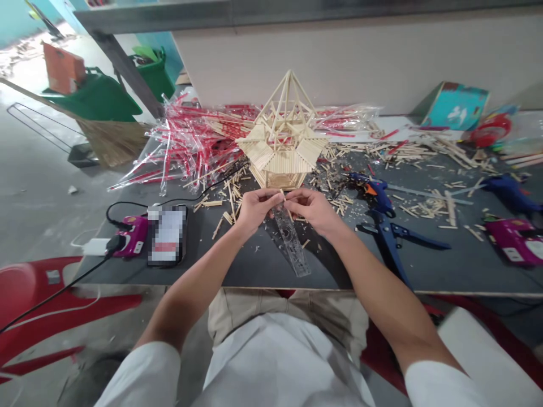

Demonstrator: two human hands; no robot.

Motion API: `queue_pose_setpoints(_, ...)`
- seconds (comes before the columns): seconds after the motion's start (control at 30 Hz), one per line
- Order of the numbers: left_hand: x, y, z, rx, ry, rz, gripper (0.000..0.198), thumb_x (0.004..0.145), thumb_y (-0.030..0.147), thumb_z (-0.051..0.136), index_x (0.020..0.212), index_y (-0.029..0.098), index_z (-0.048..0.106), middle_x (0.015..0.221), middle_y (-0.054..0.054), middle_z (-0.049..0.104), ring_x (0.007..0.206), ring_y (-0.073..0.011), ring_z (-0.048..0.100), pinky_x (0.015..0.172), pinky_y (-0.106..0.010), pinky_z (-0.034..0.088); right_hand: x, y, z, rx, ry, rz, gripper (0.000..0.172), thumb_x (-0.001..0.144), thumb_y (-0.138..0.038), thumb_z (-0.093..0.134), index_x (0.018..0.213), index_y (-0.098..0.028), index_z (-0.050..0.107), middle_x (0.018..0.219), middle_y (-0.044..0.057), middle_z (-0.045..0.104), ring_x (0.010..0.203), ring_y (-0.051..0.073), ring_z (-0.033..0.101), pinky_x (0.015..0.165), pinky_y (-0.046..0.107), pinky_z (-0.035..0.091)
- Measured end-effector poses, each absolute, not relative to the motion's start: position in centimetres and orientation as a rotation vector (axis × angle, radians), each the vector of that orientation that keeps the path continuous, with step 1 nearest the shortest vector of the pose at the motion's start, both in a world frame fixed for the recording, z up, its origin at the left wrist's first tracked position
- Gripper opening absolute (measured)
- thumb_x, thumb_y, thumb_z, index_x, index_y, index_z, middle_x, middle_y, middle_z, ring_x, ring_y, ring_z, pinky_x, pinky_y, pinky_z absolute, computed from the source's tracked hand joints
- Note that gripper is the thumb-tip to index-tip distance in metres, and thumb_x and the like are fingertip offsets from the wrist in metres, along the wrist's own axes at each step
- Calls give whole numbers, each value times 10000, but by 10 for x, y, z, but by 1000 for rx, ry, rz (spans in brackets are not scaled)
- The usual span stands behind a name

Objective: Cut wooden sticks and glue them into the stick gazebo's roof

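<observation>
A pale model house built of thin wooden sticks (283,155) stands on the dark table in front of me, with a pointed open frame on top. Just before its near side, my left hand (259,210) and my right hand (311,208) meet, fingertips pinched around a short wooden stick (283,195). Both hands are closed, and the fingers partly cover the stick. Below them lies a clear strip (292,243) that looks like a ruler, its far end hidden under the hands.
Right of my arm lie a blue glue gun (375,191) and dark cutters (392,234). Plastic-wrapped sticks (190,135) are heaped at the back left. A phone (167,234) and a purple power adapter (132,236) sit at left. Stick scraps litter the table (254,268).
</observation>
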State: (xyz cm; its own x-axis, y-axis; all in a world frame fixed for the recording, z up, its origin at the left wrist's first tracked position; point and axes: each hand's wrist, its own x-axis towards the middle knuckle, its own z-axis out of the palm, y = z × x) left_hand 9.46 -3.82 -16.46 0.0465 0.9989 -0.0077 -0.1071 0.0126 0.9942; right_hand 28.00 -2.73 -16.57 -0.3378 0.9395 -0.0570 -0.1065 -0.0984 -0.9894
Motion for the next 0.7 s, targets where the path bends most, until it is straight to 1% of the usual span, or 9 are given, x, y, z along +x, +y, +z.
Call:
queue_pose_setpoints(0.1,94,-39,-163,1143,1101,1209,379,753,463,873,909,124,806,664,-36,690,551,-97,578,443,-202,449,280,-29,-162,-993,-1327,1562,307,701,-420,914,854,-230,727,668,-21,700,563,129,589,562,301,472)
queue_pose_setpoints(0.27,95,-40,-159,1124,1099,1220,371,736,455,884,877,123,798,654,-26,677,536,-86,556,430,-198,444,280,-30,-160,-988,-1359,1542,293,716,-431,901,802,-218,719,655,-23,685,532,103,533,539,284,414)
queue_pose_setpoints(0.47,94,-40,-157,1104,1112,1223,409,723,464,897,903,110,799,667,-28,688,529,-86,551,430,-204,454,279,-32,-159,-997,-1341,1550,304,697,-438,914,794,-225,720,653,-28,670,537,104,516,541,290,414)
queue_pose_setpoints(0.6,93,-39,-157,1112,1126,1208,407,733,468,894,915,116,803,666,-23,688,509,-78,539,434,-207,454,278,-33,-158,-1009,-1320,1549,318,658,-429,937,793,-228,730,650,-27,672,526,103,495,530,292,393)
queue_pose_setpoints(0.7,93,-40,-157,1115,1135,1200,407,741,484,887,910,123,804,662,-20,684,508,-79,541,440,-208,461,277,-33,-160,-1004,-1311,1552,300,686,-433,922,793,-228,731,655,-22,676,532,107,503,533,293,387)
